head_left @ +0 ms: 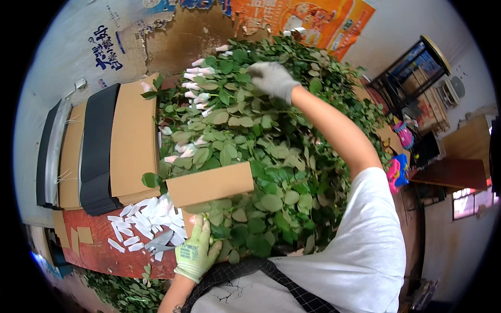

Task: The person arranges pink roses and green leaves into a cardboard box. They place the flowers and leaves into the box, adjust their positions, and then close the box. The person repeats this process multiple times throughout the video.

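My left hand (198, 245), in a pale yellow-green glove, lies with fingers extended on a pink rose (192, 220) and its stems over a small cardboard sheet. White paper strips (140, 221) and grey scissors (159, 244) lie just left of it. A folded tan cardboard piece (209, 182) rests on the leaves above it. My right hand (269, 81), in a grey glove, reaches into the far part of the leafy rose pile (276, 198), fingers curled; what they hold is hidden. Pale pink buds (201, 71) line the pile's left side.
Stacks of tan cardboard (133, 141) and black sheets (96, 146) stand left on the red board (88, 255). The torn, papered wall (172, 39) rises behind. More foliage (120, 292) lies below the board. A black stool (409, 68) and pink plastic items (396, 172) are at the right.
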A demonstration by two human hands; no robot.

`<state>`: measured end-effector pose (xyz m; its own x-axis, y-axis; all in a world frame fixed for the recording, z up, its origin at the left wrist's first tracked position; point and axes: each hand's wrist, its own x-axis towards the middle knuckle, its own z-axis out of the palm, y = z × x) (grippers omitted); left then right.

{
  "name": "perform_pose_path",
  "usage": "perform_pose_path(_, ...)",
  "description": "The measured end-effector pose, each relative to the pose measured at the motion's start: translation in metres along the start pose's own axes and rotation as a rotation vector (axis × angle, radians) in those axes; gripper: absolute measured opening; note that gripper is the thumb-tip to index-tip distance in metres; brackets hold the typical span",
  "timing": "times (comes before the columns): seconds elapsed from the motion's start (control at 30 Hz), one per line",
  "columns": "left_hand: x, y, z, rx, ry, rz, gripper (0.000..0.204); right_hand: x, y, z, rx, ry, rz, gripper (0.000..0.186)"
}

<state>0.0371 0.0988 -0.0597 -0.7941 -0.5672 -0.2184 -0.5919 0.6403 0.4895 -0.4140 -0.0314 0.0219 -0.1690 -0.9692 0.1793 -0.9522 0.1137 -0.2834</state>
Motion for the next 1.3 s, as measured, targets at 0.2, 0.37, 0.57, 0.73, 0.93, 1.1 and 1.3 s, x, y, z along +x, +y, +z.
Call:
perform_pose_path(0.2,0.001,-0.002,-0.004,-0.099,-0.021,-0.063,0.072,0.141,0.099,0.054,-0.372,0.067,0.107,0.043)
perform_pose_path(0.37,-0.001,-0.007,0.004,-0.082,0.028,-0.073,0.065,0.182,0.148,0.09,-0.569,-0.129,0.301,0.039)
perform_pose_path(0.57,0.001,-0.011,0.014,-0.062,0.098,-0.039,0.067,0.187,0.177,0.094,-0.665,-0.212,0.27,0.03)
perform_pose_path(0.73,-0.002,-0.013,0.016,-0.033,0.085,-0.053,0.067,0.178,0.167,0.062,-0.627,-0.047,0.229,0.028)
perform_pose_path(0.93,0.002,-0.012,0.013,-0.099,0.11,-0.031,0.066,0.148,0.177,-0.031,-0.555,0.313,0.347,0.018)
perform_pose_path(1.1,0.005,-0.011,0.016,-0.167,0.148,-0.03,0.06,0.128,0.116,-0.014,-0.412,-0.412,-0.051,0.036)
perform_pose_path(1.3,0.003,-0.013,0.01,-0.22,0.071,-0.034,0.067,0.174,0.083,0.013,-0.261,-0.113,-0.069,0.062)
